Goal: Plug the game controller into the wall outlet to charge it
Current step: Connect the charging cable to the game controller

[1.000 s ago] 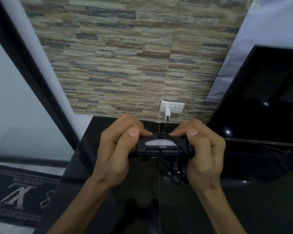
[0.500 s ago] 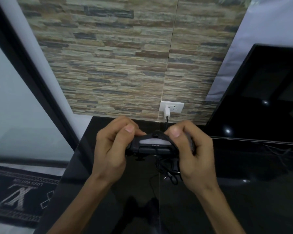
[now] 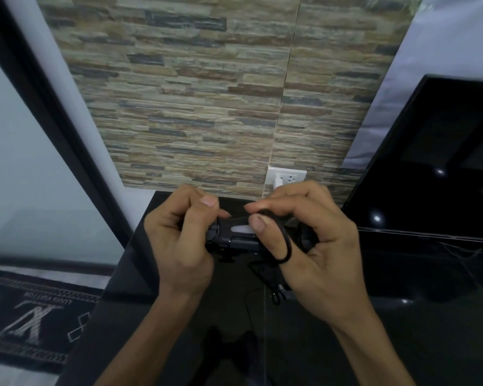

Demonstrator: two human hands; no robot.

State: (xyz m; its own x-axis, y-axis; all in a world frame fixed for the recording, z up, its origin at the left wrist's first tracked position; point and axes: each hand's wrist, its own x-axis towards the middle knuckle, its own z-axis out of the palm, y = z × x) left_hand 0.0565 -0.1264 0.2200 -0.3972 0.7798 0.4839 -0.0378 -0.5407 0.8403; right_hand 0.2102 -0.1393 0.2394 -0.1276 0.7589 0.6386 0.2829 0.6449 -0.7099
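Observation:
A black game controller (image 3: 232, 237) with a pale light bar is held above a glossy black table (image 3: 140, 316). My left hand (image 3: 179, 243) grips its left side. My right hand (image 3: 307, 240) wraps the right side, its thumb and forefinger pinching a black cable (image 3: 288, 245) at the controller's top middle; whether the plug is seated is hidden. The cable loops over my thumb and hangs in a bundle (image 3: 273, 280) below. A white wall outlet (image 3: 290, 177) sits behind my hands, with a white charger (image 3: 276, 181) plugged into its left socket.
A black TV screen (image 3: 435, 168) leans at the right, close to my right hand. The stone-tile wall (image 3: 195, 107) rises behind the table. A dark patterned rug (image 3: 31, 316) lies on the floor at the lower left, beside a black-framed glass panel (image 3: 25, 151).
My right hand shifted from gripping the controller's right handle to pinching the cable at its top middle. The cable now loops over my right thumb. My left hand kept its grip.

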